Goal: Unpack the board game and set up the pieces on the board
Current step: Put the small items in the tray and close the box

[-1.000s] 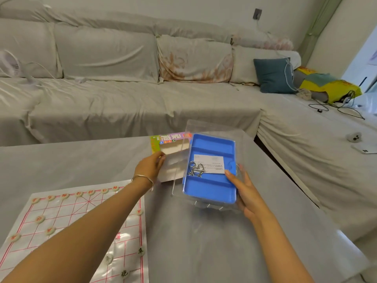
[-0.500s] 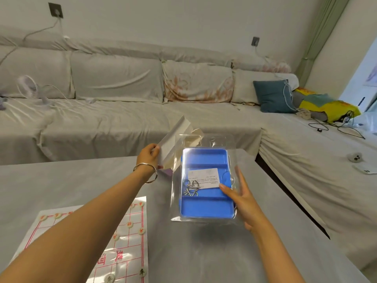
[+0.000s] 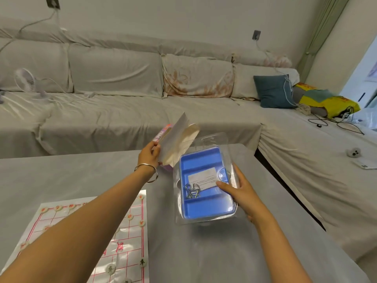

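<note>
A long sofa (image 3: 114,111) under a pale cover fills the back of the room, with a dark blue cushion (image 3: 273,90) near its right corner and a small white fan (image 3: 25,79) on the seat at the left. In front of it stands a grey table (image 3: 204,252). On the table's near left part lies a white game board (image 3: 126,237) with a red grid, partly hidden by the left forearm. To the right of the board, over the middle of the table, is a blue tray (image 3: 206,207) with several compartments, shut inside a clear plastic shell (image 3: 212,139); whether it rests on the table or is held just above it cannot be told. Just beyond the tray's far left corner a cardboard box (image 3: 175,139) is lifted and tilted, its pale inside facing the camera. The left hand (image 3: 149,155) pinches the box by its lower left edge, thumb in front. The right hand (image 3: 242,193) grips the tray's right side, thumb pressed on top of the shell and fingers curled round the edge. A white paper slip (image 3: 202,178) lies in the tray's middle compartment, and a metal ring puzzle (image 3: 192,190) sits just beside it at the left. Round game pieces (image 3: 110,269) stand on the board's grid lines
</note>
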{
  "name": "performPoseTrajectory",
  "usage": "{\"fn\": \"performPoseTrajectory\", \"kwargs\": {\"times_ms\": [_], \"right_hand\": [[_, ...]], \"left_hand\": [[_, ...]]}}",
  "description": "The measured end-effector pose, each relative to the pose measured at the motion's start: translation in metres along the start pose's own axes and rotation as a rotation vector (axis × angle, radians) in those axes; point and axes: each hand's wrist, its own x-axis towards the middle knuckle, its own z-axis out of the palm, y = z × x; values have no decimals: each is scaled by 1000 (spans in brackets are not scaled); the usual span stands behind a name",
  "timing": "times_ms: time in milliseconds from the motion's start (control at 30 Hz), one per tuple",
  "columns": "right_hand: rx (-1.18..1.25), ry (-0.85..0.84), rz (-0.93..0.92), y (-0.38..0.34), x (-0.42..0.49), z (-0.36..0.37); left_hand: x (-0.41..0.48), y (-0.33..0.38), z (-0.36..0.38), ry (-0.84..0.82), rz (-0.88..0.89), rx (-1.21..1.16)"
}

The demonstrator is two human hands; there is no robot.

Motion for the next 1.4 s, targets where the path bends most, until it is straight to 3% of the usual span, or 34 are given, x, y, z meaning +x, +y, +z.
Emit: {"fn": "performPoseTrajectory", "kwargs": {"times_ms": [400,733,900,1167,1300,1400], "right_hand": [[-135,-127,133,4,-4,20],[-246,-211,221,11,1,21],[-211,-164,247,29,4,23],[-432,-194,392,74,10,15],[-694,-138,311,84,16,12],[-761,54,145,83,29,14]], "left_hand": [[-15,-28,2,-118,120,93],[-51,-45,-8,-274,57,107],[-57,-53,-3,-281,41,195],[-58,-69,-1,-226,19,303],[-59,-78,0,-270,59,379],[-60,-81,2,-270,63,406]]}}
